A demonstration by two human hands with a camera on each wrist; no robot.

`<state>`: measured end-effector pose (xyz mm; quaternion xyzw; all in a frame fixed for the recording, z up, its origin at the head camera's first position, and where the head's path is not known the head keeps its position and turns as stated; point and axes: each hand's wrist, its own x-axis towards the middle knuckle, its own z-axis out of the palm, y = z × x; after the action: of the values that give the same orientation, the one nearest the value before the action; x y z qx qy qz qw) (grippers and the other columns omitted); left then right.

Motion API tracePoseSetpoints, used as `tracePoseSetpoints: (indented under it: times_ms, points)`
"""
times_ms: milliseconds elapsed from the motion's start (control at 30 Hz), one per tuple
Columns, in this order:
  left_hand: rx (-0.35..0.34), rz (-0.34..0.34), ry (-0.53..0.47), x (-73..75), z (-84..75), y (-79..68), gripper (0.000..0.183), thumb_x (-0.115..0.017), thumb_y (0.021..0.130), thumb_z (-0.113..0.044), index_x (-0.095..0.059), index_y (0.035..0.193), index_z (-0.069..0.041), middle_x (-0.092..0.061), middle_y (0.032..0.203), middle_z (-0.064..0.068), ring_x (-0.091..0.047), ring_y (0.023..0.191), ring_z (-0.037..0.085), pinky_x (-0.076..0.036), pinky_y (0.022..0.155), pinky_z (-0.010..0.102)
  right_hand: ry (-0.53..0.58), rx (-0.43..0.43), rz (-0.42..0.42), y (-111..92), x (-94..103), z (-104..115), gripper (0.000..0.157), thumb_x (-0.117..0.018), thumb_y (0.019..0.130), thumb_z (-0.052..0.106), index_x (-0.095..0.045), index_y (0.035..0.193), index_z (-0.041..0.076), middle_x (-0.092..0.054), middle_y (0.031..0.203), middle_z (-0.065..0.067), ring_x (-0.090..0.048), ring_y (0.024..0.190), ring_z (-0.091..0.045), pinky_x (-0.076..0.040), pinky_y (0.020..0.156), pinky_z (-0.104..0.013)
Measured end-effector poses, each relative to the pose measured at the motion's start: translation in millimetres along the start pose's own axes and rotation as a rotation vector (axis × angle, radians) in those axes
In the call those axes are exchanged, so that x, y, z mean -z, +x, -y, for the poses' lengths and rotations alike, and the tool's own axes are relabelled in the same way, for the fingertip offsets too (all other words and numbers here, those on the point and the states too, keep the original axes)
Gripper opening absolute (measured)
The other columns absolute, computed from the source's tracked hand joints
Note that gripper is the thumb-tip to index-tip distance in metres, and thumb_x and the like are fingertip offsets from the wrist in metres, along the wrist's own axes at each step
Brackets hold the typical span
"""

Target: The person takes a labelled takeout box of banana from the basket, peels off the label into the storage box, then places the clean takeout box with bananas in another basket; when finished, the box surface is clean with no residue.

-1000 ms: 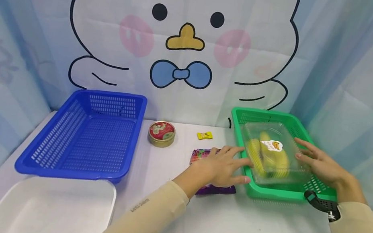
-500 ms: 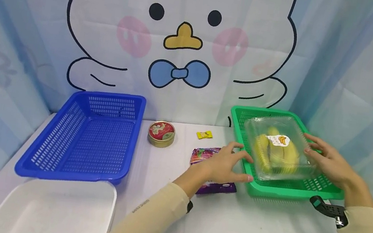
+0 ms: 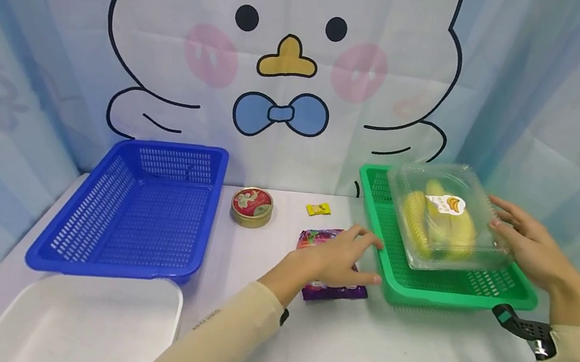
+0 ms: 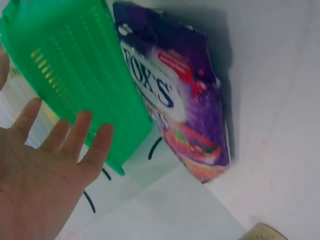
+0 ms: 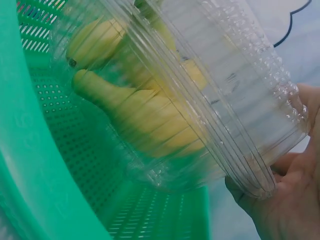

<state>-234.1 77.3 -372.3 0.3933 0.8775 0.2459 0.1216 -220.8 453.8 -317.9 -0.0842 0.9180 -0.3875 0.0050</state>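
A clear plastic clamshell box point(image 3: 432, 235) with yellow bananas inside and a white label on its lid sits tilted over the green basket point(image 3: 453, 300). At its right side, my right hand point(image 3: 532, 248) grips the edge; the right wrist view shows the thumb and fingers at the box's rim point(image 5: 235, 155). My left hand point(image 3: 331, 262) is at the basket's left rim, apart from the box, fingers spread and holding nothing. Beneath that hand lies a purple FOX'S candy bag point(image 4: 175, 95), partly covered by it in the head view.
To the left stand a blue basket point(image 3: 166, 206) and, nearer, a white bin point(image 3: 93, 308). Between the baskets are a round red-and-gold tin point(image 3: 251, 207) and a small yellow candy packet point(image 3: 318, 209). A printed curtain point(image 3: 276, 160) hangs behind the table.
The banana box has shifted right and upward in the right hand's grip. My left hand, earlier at the box's left side, has drawn back a little to the left.
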Motion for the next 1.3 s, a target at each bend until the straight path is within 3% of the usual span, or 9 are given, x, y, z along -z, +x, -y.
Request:
tracePoseSetpoints:
  times_ms: [100,200,300,400,533,733,867,1100,1300]
  points:
    - [0.019,0.02,0.03,7.2,2.3,-8.3,0.066,-0.058,0.1,-0.058,-0.039,0.155,-0.027,-0.031,0.16,0.002,-0.052,0.13,0.018,-0.047,0.108,0.035,-0.016,0.008,-0.011,-2,2.2,2,0.06,-0.037,0.113,0.036,-0.012,0.166,0.031,-0.019,0.162,-0.034,-0.028,0.14,-0.057,-0.046,0.096,-0.037]
    - [0.04,0.023,0.075,14.7,6.3,-16.5,0.066,-0.058,0.099,-0.058,-0.04,0.155,-0.027,-0.034,0.159,0.003,-0.04,0.144,0.022,-0.041,0.116,0.042,-0.018,0.01,-0.016,-4,4.5,4,0.058,-0.036,0.113,0.036,-0.013,0.166,0.033,-0.02,0.163,-0.032,-0.028,0.142,-0.053,-0.039,0.082,-0.016]
    - [0.074,0.016,0.099,24.4,12.4,-26.2,0.066,-0.061,0.1,-0.054,-0.04,0.155,-0.026,-0.033,0.161,0.005,-0.036,0.148,0.026,-0.037,0.118,0.051,0.004,0.023,-0.012,-5,5.7,8,0.057,-0.036,0.113,0.035,-0.014,0.166,0.034,-0.019,0.163,-0.032,-0.03,0.145,-0.041,-0.038,0.082,-0.011]
    - [0.097,0.004,0.112,34.7,18.8,-35.1,0.066,-0.061,0.1,-0.053,-0.039,0.156,-0.025,-0.034,0.16,0.006,-0.035,0.149,0.026,-0.035,0.119,0.055,0.018,0.052,-0.022,-4,5.8,12,0.056,-0.036,0.113,0.032,-0.016,0.166,0.032,-0.021,0.162,-0.033,-0.042,0.135,-0.013,-0.04,0.081,-0.007]
    - [0.096,-0.007,0.092,47.6,23.4,-46.6,0.067,-0.061,0.1,-0.052,-0.038,0.156,-0.024,-0.031,0.161,0.008,-0.034,0.148,0.028,-0.034,0.12,0.053,0.043,0.093,-0.027,-4,4.5,21,0.056,-0.036,0.113,0.027,-0.017,0.166,0.03,-0.023,0.16,-0.031,-0.043,0.118,0.008,-0.042,0.082,-0.006]
    - [0.122,-0.038,0.072,63.3,29.2,-64.7,0.069,-0.062,0.099,-0.053,-0.037,0.157,-0.023,-0.031,0.161,0.008,-0.035,0.148,0.027,-0.037,0.119,0.048,0.119,0.144,0.051,1,-2.8,38,0.056,-0.034,0.114,0.024,-0.014,0.165,0.034,-0.021,0.164,-0.015,-0.034,0.138,-0.007,-0.041,0.088,-0.009]
    - [0.14,-0.058,0.089,73.1,34.8,-74.6,0.078,-0.063,0.099,-0.054,-0.03,0.16,-0.02,-0.032,0.161,0.009,-0.033,0.149,0.027,-0.036,0.12,0.048,0.111,0.161,0.072,3,-7.0,50,0.056,-0.034,0.114,0.025,-0.015,0.165,0.034,-0.022,0.163,-0.011,-0.033,0.142,-0.007,-0.042,0.089,-0.01]
    - [0.184,-0.11,0.06,94.5,39.2,-93.2,0.1,-0.064,0.097,-0.057,-0.005,0.165,-0.014,-0.018,0.169,0.01,-0.021,0.156,0.028,-0.025,0.125,0.047,0.047,0.237,0.07,5,-17.4,72,0.052,-0.037,0.113,0.022,-0.026,0.164,0.027,-0.039,0.155,0.002,-0.049,0.128,0.0,-0.047,0.085,-0.013]
    - [0.163,-0.171,0.014,108.0,41.2,-106.7,0.1,-0.064,0.095,-0.06,-0.002,0.165,-0.022,-0.018,0.169,0.011,-0.029,0.153,0.032,-0.033,0.121,0.052,0.09,0.296,0.075,6,-36.6,84,0.05,-0.04,0.112,0.017,-0.033,0.161,0.021,-0.048,0.149,0.007,-0.06,0.118,-0.006,-0.054,0.084,-0.021]
